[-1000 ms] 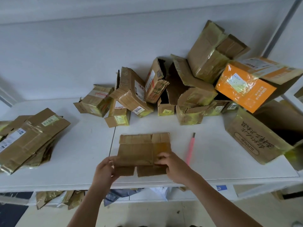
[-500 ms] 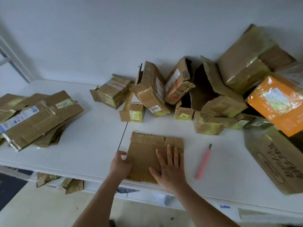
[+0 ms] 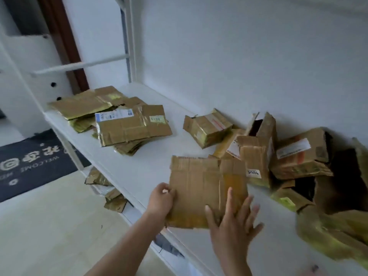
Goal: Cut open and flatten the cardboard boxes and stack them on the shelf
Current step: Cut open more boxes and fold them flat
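Flattened cardboard (image 3: 203,188) lies on the white shelf (image 3: 139,166) at its near edge, the left hand (image 3: 161,200) gripping its 9 o'clock edge and the right hand (image 3: 233,222) pressing it with fingers spread flat at 5 o'clock. A stack of flattened boxes (image 3: 127,124) sits at 10 o'clock, uncut boxes (image 3: 278,156) heaped at 2 o'clock.

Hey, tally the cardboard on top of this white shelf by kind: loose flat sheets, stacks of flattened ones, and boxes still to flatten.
Loose flattened sheet: 1
Stack of flattened boxes: 1
Boxes not yet flattened: at least 6; the heap overlaps and runs out of view
Total: at least 8
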Available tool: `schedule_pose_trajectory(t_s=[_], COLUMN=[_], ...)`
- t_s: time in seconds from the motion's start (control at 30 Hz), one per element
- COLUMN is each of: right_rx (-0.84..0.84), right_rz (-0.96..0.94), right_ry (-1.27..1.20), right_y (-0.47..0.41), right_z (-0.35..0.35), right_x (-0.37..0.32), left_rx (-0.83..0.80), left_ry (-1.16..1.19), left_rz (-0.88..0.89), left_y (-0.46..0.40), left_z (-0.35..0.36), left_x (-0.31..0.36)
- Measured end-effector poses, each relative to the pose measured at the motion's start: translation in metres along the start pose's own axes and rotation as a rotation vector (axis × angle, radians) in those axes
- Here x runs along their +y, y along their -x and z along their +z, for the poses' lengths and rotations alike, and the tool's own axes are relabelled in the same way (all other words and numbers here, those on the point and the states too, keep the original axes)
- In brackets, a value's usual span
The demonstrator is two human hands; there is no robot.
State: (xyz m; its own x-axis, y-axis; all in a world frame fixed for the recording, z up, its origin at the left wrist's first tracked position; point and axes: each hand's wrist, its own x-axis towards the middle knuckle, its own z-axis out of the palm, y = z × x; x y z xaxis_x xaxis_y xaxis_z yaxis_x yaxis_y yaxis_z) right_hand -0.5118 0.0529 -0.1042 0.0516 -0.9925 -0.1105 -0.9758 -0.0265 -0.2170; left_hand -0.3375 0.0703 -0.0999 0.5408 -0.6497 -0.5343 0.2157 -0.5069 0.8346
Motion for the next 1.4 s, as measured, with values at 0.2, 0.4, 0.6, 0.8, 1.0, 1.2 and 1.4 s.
schedule_pose_trajectory(t_s=[0.2,0.4,0.6,0.8,1.0,1.2,1.4], right_rx=[0.303,-0.041,-0.035,0.120,0.218,0.202,0.157], right_rz=[-0.008,0.158,0.142,0.102,0.047,0.216,0.236], right_ry=[-0.840,-1.216,-1.194,-1.018,-1.032,-1.115,-1.083], right_y=[-0.013,-0.053,-0.108,-0.130,-0.154,-0.184,-0.189], right_z=[-0.015,0.008,0.026,0.046,0.039,0.044,0.053], right_x=[-0.120,-0.216,-0.291,-0.314,-0.335,-0.363,-0.366], left_rx=[0.124,0.210,0.369,0.212,0.335,0.261,0.374], left_ry=[0.371,0.437,-0.064,0.017,-0.071,-0.173,-0.587], left_rz=[0.007,0.006,0.180,0.120,0.178,0.281,0.470], left_y=[-0.016,-0.063,-0.131,-0.179,-0.191,-0.213,-0.234], left_z=[-0.088,-0.148,-0.199,-0.216,-0.214,-0.232,-0.245], left_x=[0.049,0.079,0.107,0.110,0.111,0.103,0.100])
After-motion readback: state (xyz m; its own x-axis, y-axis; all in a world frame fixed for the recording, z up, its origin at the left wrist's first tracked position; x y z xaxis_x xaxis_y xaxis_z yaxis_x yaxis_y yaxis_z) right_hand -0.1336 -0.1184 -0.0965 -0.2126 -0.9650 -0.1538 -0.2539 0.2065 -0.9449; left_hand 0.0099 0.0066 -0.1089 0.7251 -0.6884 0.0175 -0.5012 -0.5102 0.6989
